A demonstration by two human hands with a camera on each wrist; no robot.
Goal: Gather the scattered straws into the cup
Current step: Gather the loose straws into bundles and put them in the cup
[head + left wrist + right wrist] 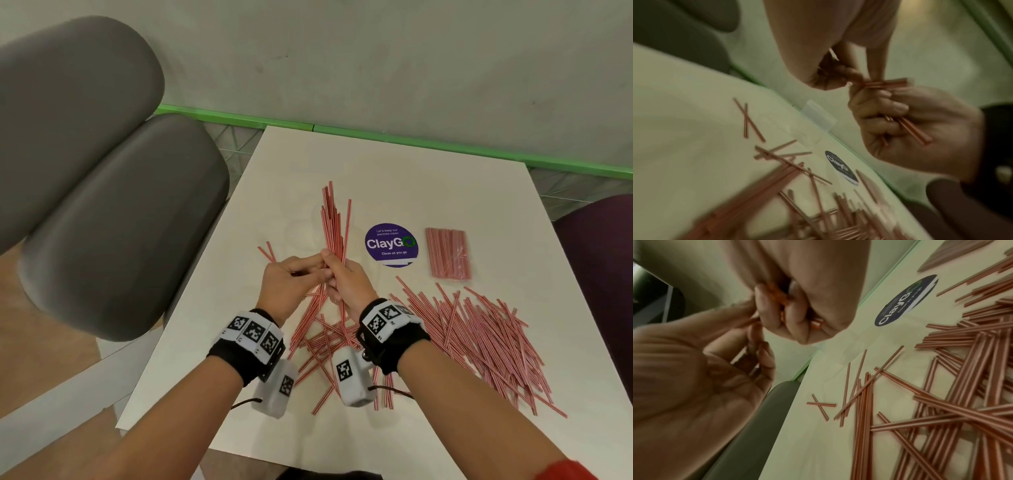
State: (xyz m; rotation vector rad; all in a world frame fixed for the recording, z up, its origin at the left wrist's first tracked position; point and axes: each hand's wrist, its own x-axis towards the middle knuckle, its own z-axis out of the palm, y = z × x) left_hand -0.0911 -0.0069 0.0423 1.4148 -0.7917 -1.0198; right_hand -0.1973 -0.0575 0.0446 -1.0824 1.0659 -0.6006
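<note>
Over the middle of the white table (394, 178), my right hand (337, 277) grips a bundle of red-and-white striped straws (334, 219) that fans up and away from me. My left hand (306, 272) meets it from the left, and its fingertips pinch straws at the bundle's lower part. In the left wrist view the right hand (900, 120) is curled round the straws (885, 83). A clear cup (818, 116) shows faintly just beyond the hands. Several loose straws (479, 335) lie scattered under and to the right of my wrists.
A wrapped pack of straws (448, 253) lies at the right, beside a round purple ClayGo sticker (390, 245). Two crossed straws (267, 251) lie left of the hands. Grey seats (102, 212) stand left of the table, and a dark purple seat (599, 260) stands at the right.
</note>
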